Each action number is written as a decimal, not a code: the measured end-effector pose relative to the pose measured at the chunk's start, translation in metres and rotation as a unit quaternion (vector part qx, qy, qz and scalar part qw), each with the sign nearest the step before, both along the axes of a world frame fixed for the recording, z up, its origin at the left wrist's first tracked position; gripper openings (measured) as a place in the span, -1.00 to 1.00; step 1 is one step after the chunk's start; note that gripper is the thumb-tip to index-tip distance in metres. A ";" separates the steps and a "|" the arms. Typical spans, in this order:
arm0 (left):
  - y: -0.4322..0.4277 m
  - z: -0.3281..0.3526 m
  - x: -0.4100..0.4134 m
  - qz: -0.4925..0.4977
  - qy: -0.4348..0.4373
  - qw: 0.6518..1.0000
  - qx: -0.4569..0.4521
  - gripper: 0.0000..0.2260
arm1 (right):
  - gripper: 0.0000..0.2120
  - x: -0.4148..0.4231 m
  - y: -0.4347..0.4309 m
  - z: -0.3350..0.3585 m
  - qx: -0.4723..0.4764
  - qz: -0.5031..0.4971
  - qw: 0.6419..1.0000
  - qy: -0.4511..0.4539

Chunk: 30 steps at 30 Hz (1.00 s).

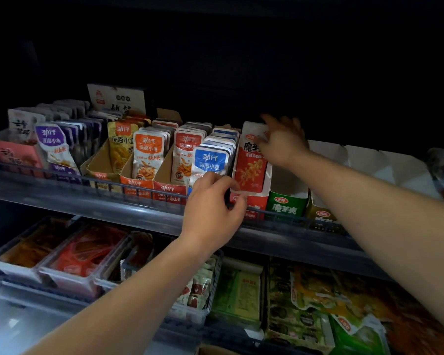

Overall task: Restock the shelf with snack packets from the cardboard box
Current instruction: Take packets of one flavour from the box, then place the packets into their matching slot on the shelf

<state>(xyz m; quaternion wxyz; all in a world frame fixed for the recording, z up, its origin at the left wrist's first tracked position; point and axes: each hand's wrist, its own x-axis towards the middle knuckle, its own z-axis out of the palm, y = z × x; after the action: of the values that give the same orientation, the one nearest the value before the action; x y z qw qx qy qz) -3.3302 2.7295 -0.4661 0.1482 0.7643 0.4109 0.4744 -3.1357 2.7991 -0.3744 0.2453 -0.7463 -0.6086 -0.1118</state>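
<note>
Dim shelf [113, 201], upper tier. Right hand [282, 142] is up at the top edge of a red packet [250, 165], which stands upright at the front of the red carton [254, 203]. The hand is blurred: fingers lie on the packet's top, but pinch or push cannot be told.

Left hand [213, 211] is lower and nearer, fingers curled at the carton's front left corner, thumb over the lip. Looks like a pinch bracing the carton wall. Blue packets [210, 160] sit just above its knuckles.

Step, as judged: seating the red packet in its carton.

To do it well:
- brace the carton with the left hand so it does not slide back or tip
- press the packet straight down from the top, face forward, until its foot is behind the carton lip
- mind the green carton [285, 206] under the right wrist, as the forearm passes close over it

A sliver of brown card, likely the cardboard box [210, 351], shows far below both hands
</note>
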 end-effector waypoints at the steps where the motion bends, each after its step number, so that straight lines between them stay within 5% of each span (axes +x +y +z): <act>1: 0.000 0.000 0.000 0.000 -0.001 1.000 -0.002 -0.79 | -0.41 0.001 0.000 0.001 0.004 0.006 1.000 0.012; 12: -0.001 0.002 0.000 0.007 0.003 1.000 -0.001 -0.77 | -0.52 0.003 -0.041 -0.006 0.082 0.084 0.993 0.006; 21: -0.034 -0.003 -0.015 -0.005 0.011 1.000 0.016 -0.83 | -0.68 -0.014 -0.183 -0.066 0.116 0.162 0.980 -0.027; 30: -0.118 -0.148 -0.048 -0.030 0.107 0.982 -0.153 -0.85 | -0.69 -0.023 -0.307 -0.248 -0.147 0.124 0.975 0.111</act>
<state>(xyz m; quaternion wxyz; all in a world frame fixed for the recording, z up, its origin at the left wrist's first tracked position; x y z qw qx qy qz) -3.3782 2.6120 -0.6143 0.2325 0.7911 0.4689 0.3165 -3.1587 2.4926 -0.6222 0.2107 -0.7007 -0.6752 0.0936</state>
